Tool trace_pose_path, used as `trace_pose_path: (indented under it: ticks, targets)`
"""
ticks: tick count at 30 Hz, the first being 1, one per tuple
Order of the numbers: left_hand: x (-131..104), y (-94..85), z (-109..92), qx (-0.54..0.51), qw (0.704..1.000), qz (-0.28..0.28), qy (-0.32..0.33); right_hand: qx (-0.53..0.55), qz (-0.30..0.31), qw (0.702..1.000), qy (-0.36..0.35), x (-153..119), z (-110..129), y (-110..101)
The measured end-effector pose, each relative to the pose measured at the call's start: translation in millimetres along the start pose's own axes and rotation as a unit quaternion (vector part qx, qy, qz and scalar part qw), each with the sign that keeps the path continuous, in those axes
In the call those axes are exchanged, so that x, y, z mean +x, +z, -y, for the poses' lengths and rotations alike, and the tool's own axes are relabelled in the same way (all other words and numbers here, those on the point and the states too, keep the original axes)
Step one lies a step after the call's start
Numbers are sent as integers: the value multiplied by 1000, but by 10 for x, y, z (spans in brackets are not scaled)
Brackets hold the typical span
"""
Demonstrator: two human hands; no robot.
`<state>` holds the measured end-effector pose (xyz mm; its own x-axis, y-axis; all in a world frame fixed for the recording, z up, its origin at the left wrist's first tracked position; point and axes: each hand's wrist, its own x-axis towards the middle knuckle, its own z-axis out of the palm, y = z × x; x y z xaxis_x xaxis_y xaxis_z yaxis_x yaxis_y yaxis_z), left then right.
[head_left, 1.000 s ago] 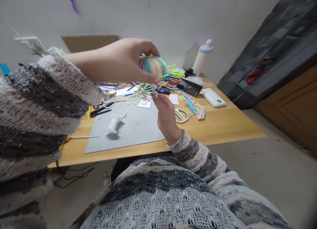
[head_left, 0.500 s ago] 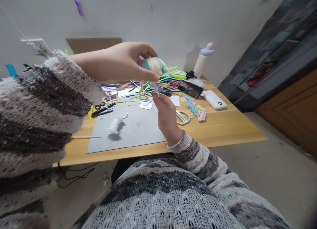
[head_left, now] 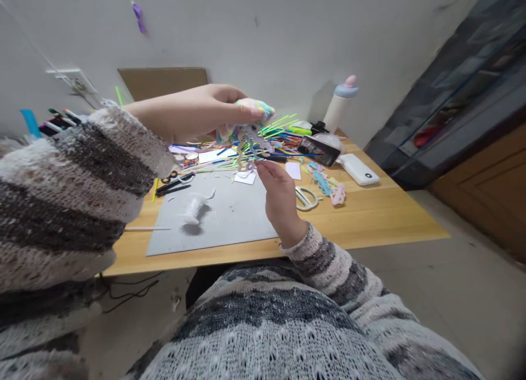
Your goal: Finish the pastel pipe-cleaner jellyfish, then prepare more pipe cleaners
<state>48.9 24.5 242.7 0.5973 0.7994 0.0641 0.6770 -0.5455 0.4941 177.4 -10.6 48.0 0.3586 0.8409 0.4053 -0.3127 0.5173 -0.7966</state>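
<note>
My left hand (head_left: 217,110) is closed around a soft-looking rounded piece striped in pastel rainbow colours (head_left: 258,104), held up above the back of the table. Thin pale curly ribbon strands (head_left: 245,144) dangle beneath it. Lower and to the right, my right hand (head_left: 280,196) has thumb and forefinger pinched together at the ends of these strands; whatever is between the fingertips is too small to make out. On the grey cutting mat (head_left: 230,221) below, a white spool (head_left: 194,209) lies with a loose end sticking out.
Many coloured pipe-cleaner-like sticks (head_left: 283,129) are heaped at the back. Scissors (head_left: 306,198), a phone (head_left: 318,150), a white power bank (head_left: 359,170) and pastel loops (head_left: 329,188) lie rightward. A white bottle-like object (head_left: 339,103) stands at the wall. Black pens (head_left: 175,184) rest at left.
My left hand has turned the rainbow piece, so more of its underside and strands show. My right fingertips have dropped slightly. The view has shifted a little.
</note>
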Motion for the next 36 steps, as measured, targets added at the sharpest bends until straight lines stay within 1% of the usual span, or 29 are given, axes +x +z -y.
trace_pose_path:
  ticks: [3, 5, 7, 8, 10, 11, 14, 16, 18, 20, 23, 25, 26, 28, 30, 33, 36]
  targets:
    - [-4, 13, 5, -27, 1000, -7, -12, 2, -3, 1000, 8, -6, 2, -1]
    - [15, 46, 41, -65, 998, -8, -24, -5, -6, 1000, 12, -9, 7, -5]
    - [44, 111, 105, -139, 989, 13, -43, -22, -5, 1000, 3, -11, 10, -12]
    - [56, 157, 147, -189, 980, 26, -59, -36, -4, 999, -7, -11, 10, -18]
    - [63, 273, 247, -301, 947, 44, -102, -74, -3, 997, -33, -17, 10, -35]
    - [52, 341, 304, -353, 926, 42, -128, -98, -3, 994, -46, -23, 11, -48]
    - [-54, 577, 495, -484, 853, 28, -196, -170, -3, 982, -78, -67, 39, -108]
    - [-176, 759, 628, -553, 804, 16, -221, -216, 3, 972, -97, -117, 90, -169]
    - [-312, 960, 745, -606, 762, 3, -227, -269, 25, 956, -116, -173, 163, -236]
    - [-438, 1166, 831, -646, 734, -13, -208, -342, 71, 929, -124, -228, 240, -292]
    - [-573, 1440, 883, -682, 712, -42, -162, -467, 147, 864, -119, -292, 315, -321]
    - [-623, 1575, 879, -693, 706, -64, -134, -528, 174, 823, -115, -319, 319, -306]
    - [-637, 1627, 872, -696, 703, -77, -123, -548, 180, 808, -115, -328, 309, -295]
    - [-652, 1702, 859, -701, 696, -100, -117, -574, 183, 789, -119, -335, 269, -272]
    - [-651, 1748, 855, -703, 691, -112, -127, -587, 178, 779, -133, -330, 217, -259]
    - [-628, 1783, 861, -711, 681, -108, -142, -597, 173, 767, -159, -313, 142, -249]
    - [-591, 1790, 862, -729, 660, -98, -154, -605, 185, 757, -166, -300, 91, -233]
